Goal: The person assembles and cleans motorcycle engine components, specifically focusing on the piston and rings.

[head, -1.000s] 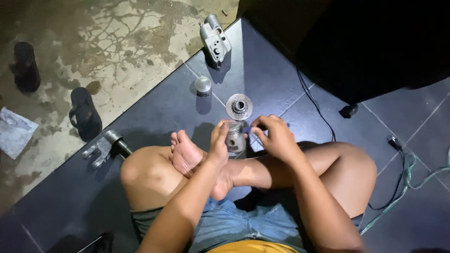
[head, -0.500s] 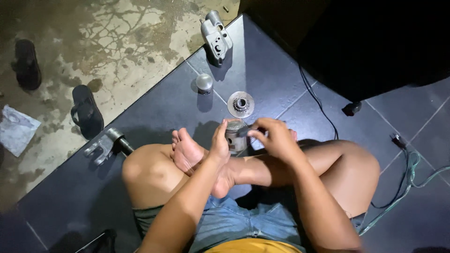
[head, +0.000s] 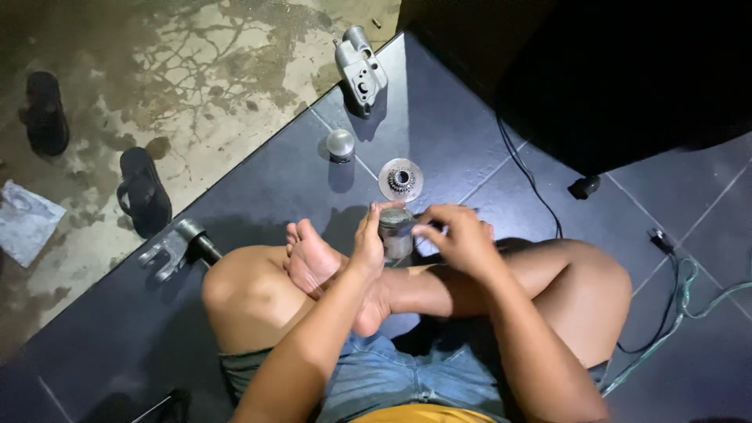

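On the far left a black sandal lies on the stained concrete, and a metal yoke fitting rests on the dark tile by the person's knee. The left hand stands upright, fingers together, its palm pressed against the side of a small metal cylinder. A toothed disc lies on the tile just beyond it. The right hand curls in from the other side, fingertips pinching at the cylinder's top edge, above the crossed legs.
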